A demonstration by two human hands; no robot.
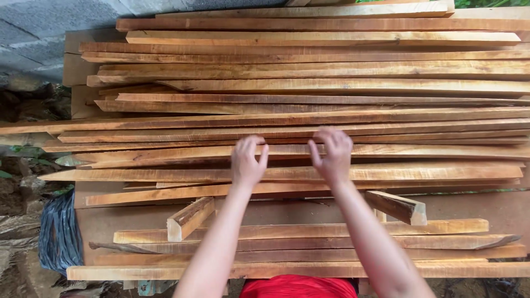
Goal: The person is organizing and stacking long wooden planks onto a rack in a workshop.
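— Where are the hands just now?

— Both are out over the wide stack of long, thin, orange-brown wooden slats (309, 118) that runs left to right across the tabletop (309, 212). The left hand (248, 161) and the right hand (332, 155) sit close together near the middle, over the slats at the near edge of the stack.

— Holding anything?

— Not that I can make out. The fingers of each hand are curled loosely downward, half open, and the fingertips hover at or just above one pale slat (414, 150). Whether they actually touch it I cannot tell; nothing is clasped in either hand.

— And nearer the person?

— Two short chunky wooden blocks, one (189, 218) beside the left forearm and one (398, 207) beside the right, each lying at a slant. Closer still, a few more long slats (309, 229) lie flat under both forearms, above a strip of red cloth (298, 287).
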